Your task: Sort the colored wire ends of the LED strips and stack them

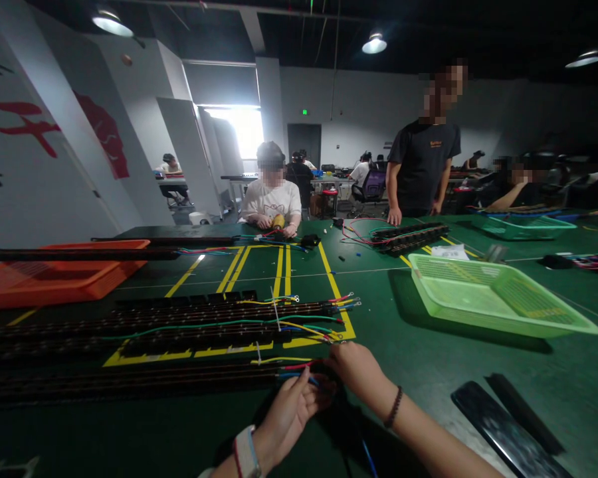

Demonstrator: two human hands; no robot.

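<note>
Orange tray [54, 279] far left on the green table [428, 345]. Long black strips [129, 322] lie ahead of you, coloured wires at their right ends. Your left hand [292, 415] curls half-closed, fingers pinching the loose wires [299, 368] at the nearest strip's end. Your right hand [353, 372] meets it there, fingers bent onto the same wires; exact grip unclear. Green basket [498, 299] sits right.

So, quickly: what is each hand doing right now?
Left hand: closed on coloured wires.
Right hand: fingers on the same wires; grip cannot be told.
</note>
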